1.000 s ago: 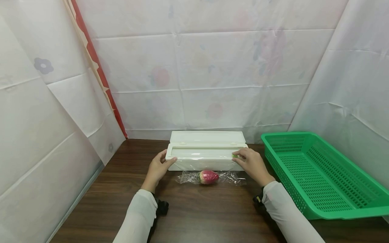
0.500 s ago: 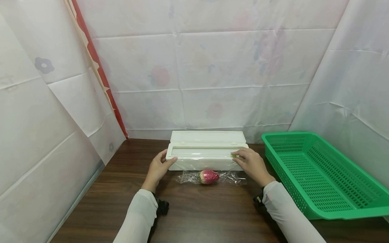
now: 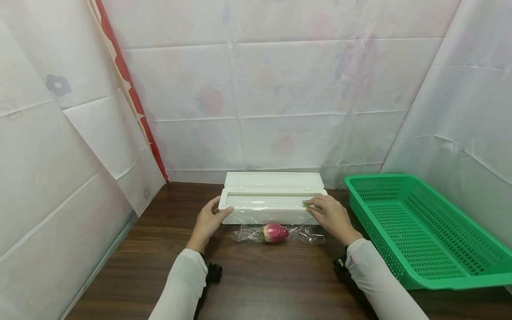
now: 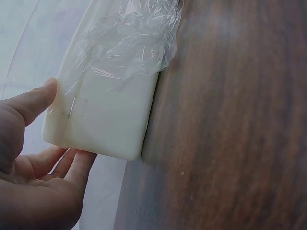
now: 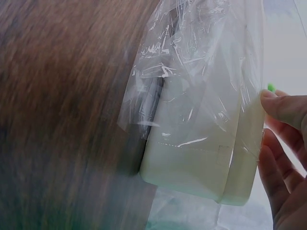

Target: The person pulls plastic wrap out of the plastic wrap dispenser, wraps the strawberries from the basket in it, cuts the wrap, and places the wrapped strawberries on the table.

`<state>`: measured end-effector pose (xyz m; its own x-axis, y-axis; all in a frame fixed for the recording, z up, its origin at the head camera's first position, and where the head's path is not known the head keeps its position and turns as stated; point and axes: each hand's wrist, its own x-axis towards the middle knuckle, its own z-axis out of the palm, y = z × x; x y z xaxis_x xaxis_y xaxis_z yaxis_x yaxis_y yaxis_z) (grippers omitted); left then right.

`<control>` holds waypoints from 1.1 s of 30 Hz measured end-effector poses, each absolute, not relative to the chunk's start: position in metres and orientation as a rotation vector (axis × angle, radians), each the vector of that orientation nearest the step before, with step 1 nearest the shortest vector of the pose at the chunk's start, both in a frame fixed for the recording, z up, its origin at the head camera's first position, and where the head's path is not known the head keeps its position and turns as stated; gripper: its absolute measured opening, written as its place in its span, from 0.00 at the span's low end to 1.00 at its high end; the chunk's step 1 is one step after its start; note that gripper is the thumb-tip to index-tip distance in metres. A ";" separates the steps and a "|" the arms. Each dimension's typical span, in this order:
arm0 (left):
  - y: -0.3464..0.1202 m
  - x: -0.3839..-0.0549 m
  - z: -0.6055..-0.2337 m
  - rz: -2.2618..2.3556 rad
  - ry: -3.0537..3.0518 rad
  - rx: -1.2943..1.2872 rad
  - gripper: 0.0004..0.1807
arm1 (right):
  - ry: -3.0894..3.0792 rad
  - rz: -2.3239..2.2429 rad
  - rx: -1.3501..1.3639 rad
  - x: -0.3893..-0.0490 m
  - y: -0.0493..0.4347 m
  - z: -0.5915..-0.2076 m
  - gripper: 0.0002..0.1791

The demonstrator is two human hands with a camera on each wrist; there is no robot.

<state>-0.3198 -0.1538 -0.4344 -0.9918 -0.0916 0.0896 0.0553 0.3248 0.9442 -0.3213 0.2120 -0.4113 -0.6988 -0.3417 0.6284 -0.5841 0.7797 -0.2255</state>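
A white cling film dispenser (image 3: 264,216) stands at the back of the table with its lid (image 3: 274,180) tipped back. My left hand (image 3: 209,222) grips its left end, thumb on the top edge and fingers behind, as the left wrist view shows. The fingertips of my right hand (image 3: 331,215) pinch a small green slider (image 3: 306,205) on the top edge near the right end. Clear cling film (image 5: 192,81) hangs over the dispenser's front. Before it lies a pink and pale green fruit-like piece (image 3: 275,233) on crumpled film (image 3: 246,234).
A green perforated plastic basket (image 3: 420,282) stands to the right, close beside my right forearm. White patterned sheets (image 3: 280,89) close off the back and both sides of the brown wooden table (image 3: 264,284).
My right fingertips and the green slider have shifted very slightly left along the dispenser's edge. The left hand and the fruit-like piece have stayed where they were.
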 end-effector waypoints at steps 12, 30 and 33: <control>-0.153 -0.319 -0.434 -1.747 -2.457 0.031 0.44 | -2.413 0.477 0.716 -0.321 0.211 -0.409 0.17; -0.153 -0.320 -0.434 -1.759 -2.444 0.025 0.44 | -2.414 0.434 0.761 -0.320 0.209 -0.409 0.18; -0.153 -0.320 -0.434 -1.763 -2.447 0.024 0.44 | -2.412 0.436 0.764 -0.319 0.209 -0.409 0.18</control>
<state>-0.3197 -0.1530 -0.4337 -0.9920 -0.0859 0.0921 0.0602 0.3191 0.9458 -0.3193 0.2092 -0.4086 -0.6769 -0.4224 0.6028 -0.6067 0.7839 -0.1319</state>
